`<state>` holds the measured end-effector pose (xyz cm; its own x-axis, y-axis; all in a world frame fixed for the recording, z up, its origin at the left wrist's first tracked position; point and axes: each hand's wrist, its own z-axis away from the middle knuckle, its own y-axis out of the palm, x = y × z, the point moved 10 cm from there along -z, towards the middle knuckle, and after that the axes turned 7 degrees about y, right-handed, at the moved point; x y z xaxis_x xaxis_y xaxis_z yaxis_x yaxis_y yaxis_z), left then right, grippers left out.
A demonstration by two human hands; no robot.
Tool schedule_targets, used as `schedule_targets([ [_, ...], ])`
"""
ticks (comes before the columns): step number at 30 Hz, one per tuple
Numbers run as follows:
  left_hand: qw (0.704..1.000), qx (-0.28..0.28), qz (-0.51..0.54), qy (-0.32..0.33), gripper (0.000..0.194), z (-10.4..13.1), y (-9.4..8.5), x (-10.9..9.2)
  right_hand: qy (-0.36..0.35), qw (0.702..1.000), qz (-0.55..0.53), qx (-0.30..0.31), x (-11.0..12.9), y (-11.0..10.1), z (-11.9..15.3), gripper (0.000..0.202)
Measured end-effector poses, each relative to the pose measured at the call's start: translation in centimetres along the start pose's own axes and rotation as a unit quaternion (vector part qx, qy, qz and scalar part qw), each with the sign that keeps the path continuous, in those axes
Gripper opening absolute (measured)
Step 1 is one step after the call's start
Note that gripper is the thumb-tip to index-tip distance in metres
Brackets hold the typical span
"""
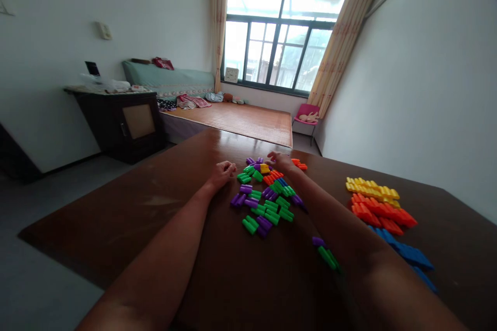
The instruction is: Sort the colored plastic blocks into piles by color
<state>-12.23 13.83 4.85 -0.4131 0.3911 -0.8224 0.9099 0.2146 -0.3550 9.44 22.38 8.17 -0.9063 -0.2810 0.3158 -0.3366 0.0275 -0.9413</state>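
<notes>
Loose and sorted ribbed plastic blocks on a dark brown counter (151, 201), with two bare hands at the mixed pile. The pile lies between the forearms and is longest along the line running away from the person. The left hand (224, 172) is at its left edge, near the far end, with the fingers curled loosely inward; whether anything is enclosed cannot be told. Nearest to it, just to its right, are green blocks (244, 178). The right hand (279, 159) is at the far end of the pile, palm down, fingers partly bent and pointing left; whether the fingertips grip or merely touch a block cannot be told. Purple blocks (250, 161) lie to the left of these fingertips, between the two hands but nearer the right; orange blocks (298, 164) lie on the opposite side, just right of the wrist. A yellow block (264, 168) lies nearer the person than the right hand and to its left. Well to the right of the pile, beyond the right forearm, are a yellow group (370, 187), an orange group (382, 211) and a blue group (413, 255), in that order from far to near. The yellow group's long axis runs left to right, its right end slightly nearer the person. A green block (327, 257) lies apart beside the right forearm, its long axis slanting from far left to near right.
</notes>
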Motion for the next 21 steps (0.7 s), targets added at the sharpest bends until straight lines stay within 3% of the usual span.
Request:
schedule_targets([
  [2, 1.000, 0.018, -0.014, 0.015, 0.043, -0.1, 0.5, 0.2, 0.008, 0.999, 0.049, 0.007, 0.3, 1.9, -0.4, 0.049],
  [5, 0.999, 0.034, -0.021, 0.028, 0.043, -0.1, 1.0, 0.3, -0.022, 0.997, 0.071, 0.007, 1.5, 3.4, 0.0, 0.044],
  [10, 0.999, 0.030, -0.024, 0.014, 0.042, -0.1, 0.8, 0.4, -0.057, 0.996, -0.046, 0.055, 0.9, 1.6, 0.9, 0.038],
  [13, 0.998, 0.011, -0.037, 0.042, 0.040, -0.2, 0.9, -1.7, -0.088, 0.990, -0.090, 0.070, 0.6, -0.6, 2.6, 0.030],
  [16, 0.995, 0.039, -0.006, 0.088, 0.036, 0.1, 2.9, -5.1, -0.148, 0.986, -0.071, 0.043, 2.4, -2.2, 5.3, 0.027],
  [19, 0.985, 0.101, 0.016, 0.142, 0.037, 1.1, 5.8, -8.0, -0.197, 0.978, -0.062, 0.027, 4.7, -2.4, 7.7, 0.023],
  [21, 0.980, 0.112, 0.000, 0.167, 0.033, 1.6, 6.3, -8.6, -0.207, 0.976, -0.053, 0.043, 5.2, -1.8, 8.3, 0.021],
])
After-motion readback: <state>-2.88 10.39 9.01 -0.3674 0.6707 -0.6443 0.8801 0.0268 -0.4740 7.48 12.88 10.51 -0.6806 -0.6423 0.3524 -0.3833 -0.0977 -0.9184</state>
